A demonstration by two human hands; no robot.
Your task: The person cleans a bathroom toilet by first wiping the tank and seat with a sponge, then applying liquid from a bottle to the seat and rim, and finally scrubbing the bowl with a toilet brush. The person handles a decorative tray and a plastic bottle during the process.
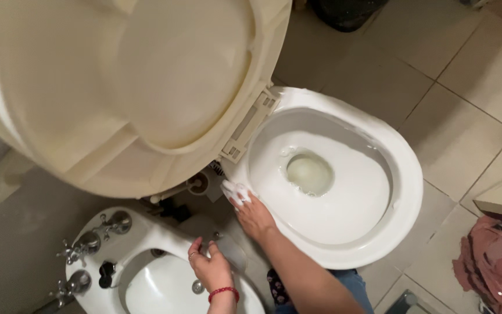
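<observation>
Left hand (211, 268) rests spread on bidet (146, 241) rim; right hand (255, 214) clamped on cloth (235, 192), best pressed flat along toilet rim (409, 192) at nine o'clock

No packages, labels, signs or screens show anywhere near either hand.
</observation>
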